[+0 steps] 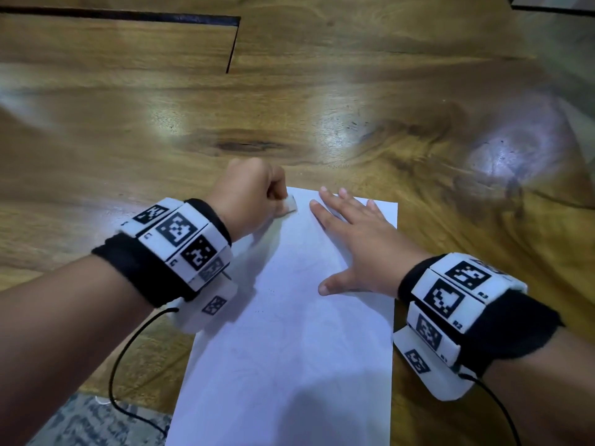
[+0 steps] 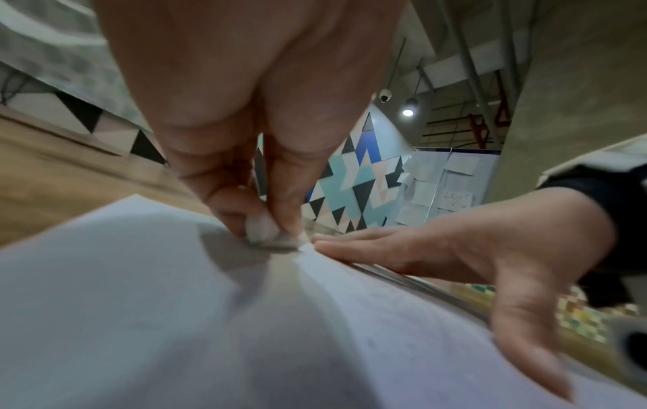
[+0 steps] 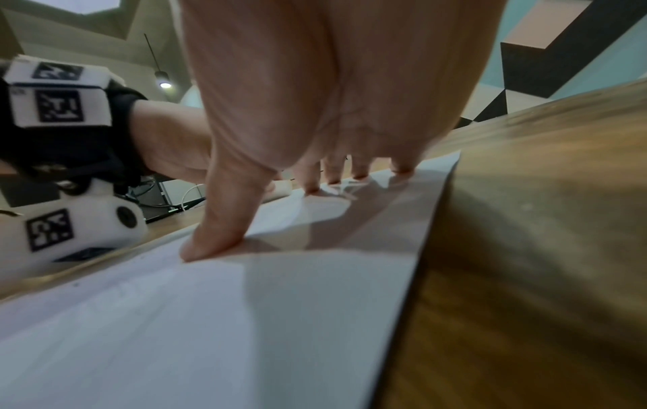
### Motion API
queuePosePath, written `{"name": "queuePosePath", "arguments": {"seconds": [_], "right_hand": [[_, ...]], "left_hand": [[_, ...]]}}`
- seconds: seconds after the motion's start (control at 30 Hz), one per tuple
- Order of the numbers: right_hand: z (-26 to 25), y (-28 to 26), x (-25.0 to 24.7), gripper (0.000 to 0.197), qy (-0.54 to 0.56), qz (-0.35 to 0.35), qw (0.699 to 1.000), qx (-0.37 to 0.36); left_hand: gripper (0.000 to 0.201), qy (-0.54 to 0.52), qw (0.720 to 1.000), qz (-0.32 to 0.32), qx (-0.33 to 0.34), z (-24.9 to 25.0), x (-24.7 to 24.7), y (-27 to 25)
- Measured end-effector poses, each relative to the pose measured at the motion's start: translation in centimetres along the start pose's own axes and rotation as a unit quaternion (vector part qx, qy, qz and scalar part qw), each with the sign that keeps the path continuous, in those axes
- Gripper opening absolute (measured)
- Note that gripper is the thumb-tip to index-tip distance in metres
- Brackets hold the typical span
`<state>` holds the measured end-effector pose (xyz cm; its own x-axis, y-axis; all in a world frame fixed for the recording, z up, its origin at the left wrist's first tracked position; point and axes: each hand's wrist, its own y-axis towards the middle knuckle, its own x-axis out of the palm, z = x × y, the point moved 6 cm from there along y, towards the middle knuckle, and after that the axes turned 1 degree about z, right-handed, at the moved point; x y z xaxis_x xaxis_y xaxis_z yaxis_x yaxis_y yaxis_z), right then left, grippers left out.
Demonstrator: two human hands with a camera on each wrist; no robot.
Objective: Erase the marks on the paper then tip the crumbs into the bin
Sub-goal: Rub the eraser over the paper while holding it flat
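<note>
A white sheet of paper point(image 1: 289, 333) lies on the wooden table, reaching from the near edge to the middle. Faint pencil marks and a few specks show on it. My left hand point(image 1: 254, 194) is curled round a small white eraser point(image 1: 288, 205) and presses it on the paper's far left corner; in the left wrist view the eraser point(image 2: 262, 231) sits pinched between thumb and fingers. My right hand point(image 1: 351, 236) lies flat with fingers spread on the far right part of the paper point(image 3: 210, 318), and its fingertips point(image 3: 332, 180) press down. No bin is in view.
The wooden table point(image 1: 322, 107) stretches far beyond the paper, with a dark slot point(image 1: 231, 43) at the back left. A patterned floor point(image 1: 96, 423) shows past the near left edge. Black cables point(image 1: 122, 365) hang from both wrist bands.
</note>
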<state>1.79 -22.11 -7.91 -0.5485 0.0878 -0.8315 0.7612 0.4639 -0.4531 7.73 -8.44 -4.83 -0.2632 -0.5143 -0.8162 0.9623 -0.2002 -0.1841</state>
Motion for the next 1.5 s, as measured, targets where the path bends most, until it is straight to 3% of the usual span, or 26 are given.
{"name": "queuePosePath", "arguments": {"seconds": [0.07,0.2,0.4,0.47,0.6,0.73,0.8,0.93,0.97,1.13,1.2,1.37,1.43,1.5], "right_hand": [[0.0,0.0,0.0,0.117,-0.003,-0.001,1.000,0.000],[0.0,0.0,0.0,0.118,-0.002,-0.001,1.000,0.002],[0.0,0.1,0.0,0.120,0.002,0.000,1.000,0.006],[0.0,0.0,-0.1,0.121,0.009,0.002,1.000,0.010],[0.0,0.0,-0.2,0.122,0.011,0.002,1.000,0.010],[0.0,0.0,0.0,0.122,0.005,-0.002,1.000,0.010],[0.0,0.1,0.0,0.122,0.001,-0.004,1.000,0.009],[0.0,0.0,0.0,0.123,0.002,-0.004,1.000,0.010],[0.0,0.0,0.0,0.123,0.003,-0.003,1.000,0.010],[-0.1,0.0,-0.1,0.121,-0.002,-0.005,1.000,0.011],[-0.1,-0.1,-0.1,0.121,0.001,-0.006,1.000,0.012],[-0.1,-0.1,-0.1,0.121,-0.003,-0.005,1.000,0.011],[-0.1,0.0,-0.1,0.121,-0.003,-0.004,1.000,0.011],[0.0,0.0,0.0,0.121,-0.003,-0.001,1.000,0.010]], "left_hand": [[0.010,0.024,0.999,-0.020,0.020,0.2,0.3,-0.6],[0.013,0.057,0.984,-0.165,0.035,0.4,1.3,-2.3],[0.007,0.025,0.999,-0.020,0.032,2.1,0.7,0.6],[0.009,0.016,0.999,-0.038,0.036,1.9,1.4,-0.4],[0.009,0.039,0.985,-0.150,0.071,1.7,2.6,-2.3],[0.008,0.031,0.996,-0.056,0.064,2.4,1.0,0.5],[0.011,0.044,0.994,-0.045,0.089,2.7,1.0,0.4],[0.009,0.104,0.960,-0.223,0.132,1.8,3.2,-2.6],[0.009,0.110,0.958,-0.231,0.132,1.6,3.2,-2.5],[0.009,0.104,0.984,-0.058,0.133,3.2,1.3,0.5],[0.015,0.105,0.983,-0.076,0.131,2.6,1.7,-0.2],[0.007,0.104,0.954,-0.233,0.155,0.8,3.6,-5.0],[0.006,0.077,0.972,-0.178,0.135,1.0,2.8,-3.5],[0.005,0.075,0.989,-0.075,0.106,1.5,1.3,-1.0]]}}
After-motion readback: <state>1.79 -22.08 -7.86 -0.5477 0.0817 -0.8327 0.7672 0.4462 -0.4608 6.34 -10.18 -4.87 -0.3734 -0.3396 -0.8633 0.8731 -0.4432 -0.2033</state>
